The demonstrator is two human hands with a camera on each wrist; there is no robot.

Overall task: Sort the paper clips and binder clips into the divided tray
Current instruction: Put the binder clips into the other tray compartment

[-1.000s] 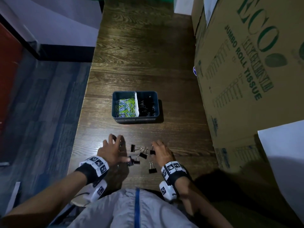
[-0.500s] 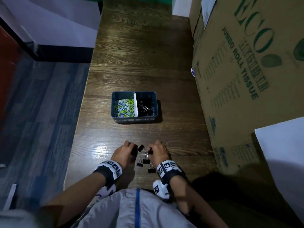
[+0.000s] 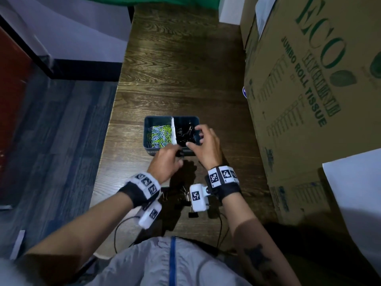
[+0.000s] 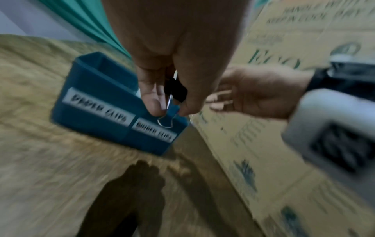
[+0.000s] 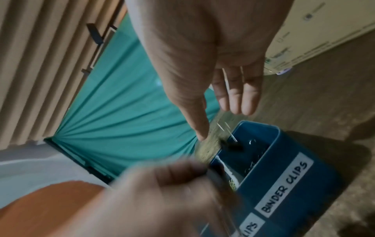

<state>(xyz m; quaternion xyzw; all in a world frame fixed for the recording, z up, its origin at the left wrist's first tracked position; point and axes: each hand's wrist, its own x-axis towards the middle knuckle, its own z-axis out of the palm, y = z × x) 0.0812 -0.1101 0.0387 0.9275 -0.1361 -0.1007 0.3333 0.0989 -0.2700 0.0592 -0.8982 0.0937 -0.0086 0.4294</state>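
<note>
Binder clips are in transit at both hands above the near edge of the divided tray (image 3: pixel 148 129), a small blue box on the wooden tabletop (image 3: pixel 185 79). Left hand (image 3: pixel 166 162) has its thumb and fingers (image 4: pixel 151 96) pinched on a black binder clip (image 4: pixel 175 89), whose wire loop hangs out below the fingertips, just in front of the tray's near wall with its two white labels; the right-hand label reads BINDER CLIPS in the right wrist view. Right hand (image 3: pixel 206 147) is over the right compartment, its fingers (image 5: pixel 241 94) extended and spread, the palm facing down; in the head view a dark clip (image 3: pixel 197 138) shows at the fingers, while the right wrist view shows a blurred black clip (image 5: pixel 231 145) in the air under the thumb tip, over the compartment's rim, so whether the fingers touch it I cannot tell. Beneath those fingers the right compartment holds a pile of black binder clips (image 3: pixel 184 135); to the left of the white divider the other compartment holds coloured paper clips (image 3: pixel 159 135), green, white and blue. Nearer the person than both hands, under the wrists, a few more binder clips (image 3: pixel 192 214) lie loose on the tabletop, partly hidden by the wrist cameras. Large cardboard box (image 3: pixel 309 100) stands to the right of the right hand.
</note>
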